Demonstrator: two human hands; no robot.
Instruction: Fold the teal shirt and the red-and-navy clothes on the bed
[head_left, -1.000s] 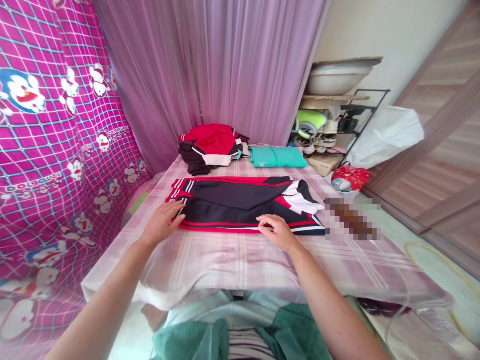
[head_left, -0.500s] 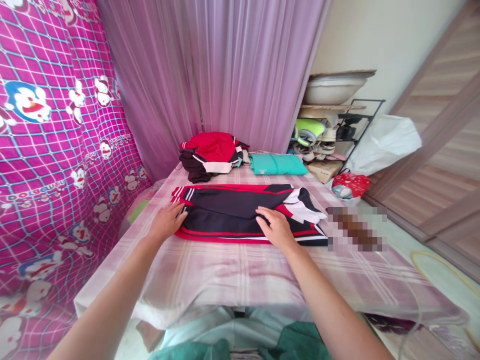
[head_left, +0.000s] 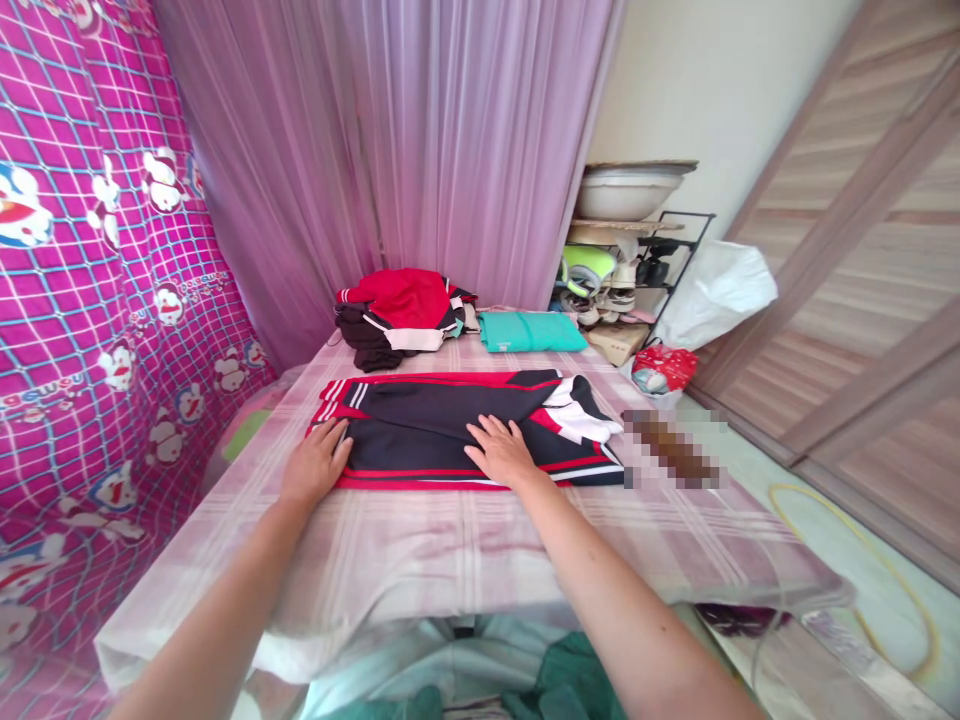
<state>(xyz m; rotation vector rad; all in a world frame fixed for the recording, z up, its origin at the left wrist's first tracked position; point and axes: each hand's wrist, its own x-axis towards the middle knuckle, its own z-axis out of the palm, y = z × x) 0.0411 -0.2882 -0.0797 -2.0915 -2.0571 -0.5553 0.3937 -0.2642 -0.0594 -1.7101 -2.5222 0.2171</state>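
Observation:
A dark navy, red and white track jacket (head_left: 420, 425) lies folded into a long flat strip on the bed, its striped cuffs at the left end and a white part at the right. My left hand (head_left: 315, 462) rests on its left end near the cuffs, fingers spread. My right hand (head_left: 504, 452) lies flat on the dark cloth right of the middle, with its fingers apart. Neither hand grips the cloth.
Behind the jacket sit a heap of red and black clothes (head_left: 409, 305) and a folded teal garment (head_left: 531, 332). A plaid sheet (head_left: 420, 560) covers the bed. At the back right, a rack (head_left: 686, 265) holds shoes and a basin (head_left: 630, 192). A blurred brown patch (head_left: 675, 450) lies right.
The camera view has turned a little to the right. My right hand has slid left along the jacket, while my left hand stays by the cuffs. The jacket keeps its folded shape.

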